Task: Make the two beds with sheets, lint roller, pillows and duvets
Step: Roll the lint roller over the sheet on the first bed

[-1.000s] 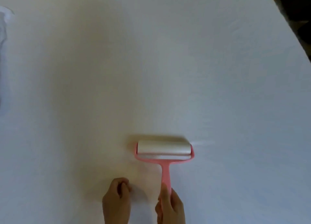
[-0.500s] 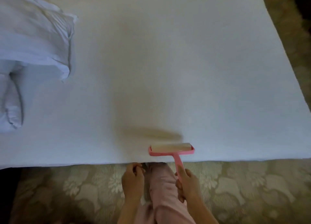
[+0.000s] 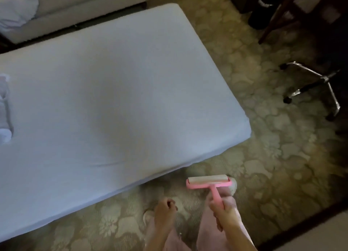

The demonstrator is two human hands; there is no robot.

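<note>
lint roller (image 3: 208,181) (pink, roll part away from the person) is off the bed (image 3: 113,103), above the carpet (image 3: 273,166) just beside the bed's near edge. right hand (image 3: 226,212) grips its handle; left hand (image 3: 165,212) is curled, holding nothing.

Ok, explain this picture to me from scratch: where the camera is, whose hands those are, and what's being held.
There is no machine here: a person wears a camera on the head, so the view looks down at their own hands. The right hand grips the handle of a pink lint roller, held over the patterned carpet, off the bed. The left hand is curled and seems to hold nothing. The bed wears a smooth white sheet; white bedding lies at its left edge. A second bed stands behind.
</note>
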